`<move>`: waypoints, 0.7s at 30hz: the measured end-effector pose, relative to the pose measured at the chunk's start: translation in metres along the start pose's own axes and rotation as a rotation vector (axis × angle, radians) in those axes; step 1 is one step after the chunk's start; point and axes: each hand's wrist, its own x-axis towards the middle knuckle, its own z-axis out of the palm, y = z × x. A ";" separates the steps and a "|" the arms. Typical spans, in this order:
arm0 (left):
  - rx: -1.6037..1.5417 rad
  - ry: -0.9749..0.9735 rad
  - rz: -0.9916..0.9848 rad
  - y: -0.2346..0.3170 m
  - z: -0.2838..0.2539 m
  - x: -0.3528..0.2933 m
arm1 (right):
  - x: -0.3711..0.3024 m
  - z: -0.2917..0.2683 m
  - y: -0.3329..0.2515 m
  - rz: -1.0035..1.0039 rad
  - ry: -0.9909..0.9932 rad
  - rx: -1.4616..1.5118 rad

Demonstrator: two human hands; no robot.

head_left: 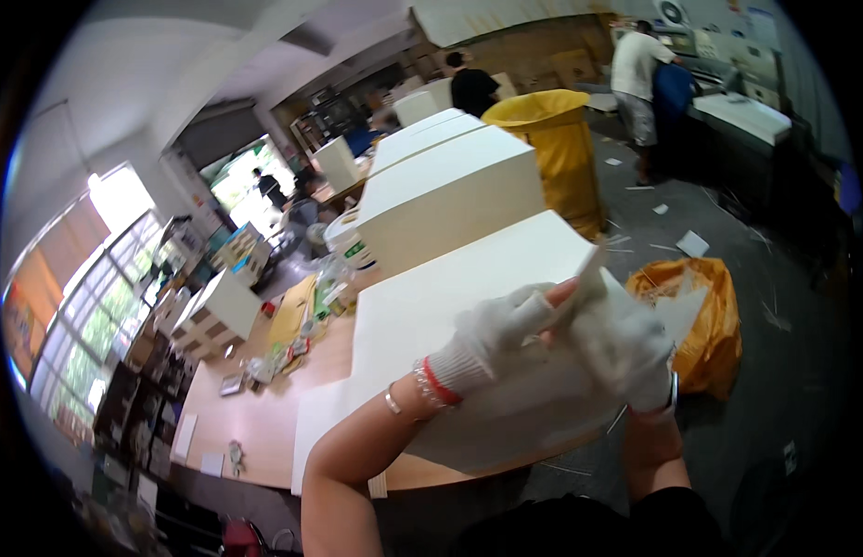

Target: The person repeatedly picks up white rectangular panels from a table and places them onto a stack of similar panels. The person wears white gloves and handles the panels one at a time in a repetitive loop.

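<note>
A stack of large white sheets (pixel 450 278), like paper or thin board, lies on the table in front of me. My left hand (pixel 506 332), in a white knit glove with a red cuff band and bare fingertips, is closed on the sheets' right edge. That edge bends upward between my hands. Against the same edge is my right hand (pixel 624 348), also gloved but smeared by motion, so its fingers are unclear. Below my hands a white sheet hangs down toward the table's front edge.
Taller white stacks (pixel 450 190) stand behind. A yellow bin (pixel 557 167) and an orange bag (pixel 714 325) of scraps are on the right. A white bucket (pixel 350 243) and small items sit on the wooden table (pixel 264 436). Scraps litter the floor; other people work farther back.
</note>
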 end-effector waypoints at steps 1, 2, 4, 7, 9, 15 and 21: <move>0.109 0.040 0.002 0.006 0.001 0.001 | -0.003 0.002 -0.015 0.017 -0.123 -0.055; 0.214 0.075 0.003 0.011 0.003 0.000 | -0.006 0.001 -0.028 0.035 -0.248 -0.115; 0.319 0.069 0.022 0.019 0.002 -0.009 | -0.002 -0.004 -0.034 0.151 -0.334 -0.019; 0.444 0.022 0.051 0.026 0.010 -0.011 | -0.012 -0.003 -0.032 0.283 -0.346 -0.011; 0.587 0.032 0.123 0.024 0.014 -0.013 | -0.012 -0.004 -0.031 0.308 -0.388 -0.032; 0.274 0.095 -0.242 0.017 -0.049 -0.011 | -0.004 0.003 -0.028 0.262 -0.357 0.128; -0.152 0.836 -0.034 0.006 -0.158 -0.052 | -0.008 0.031 -0.057 0.018 -0.243 0.021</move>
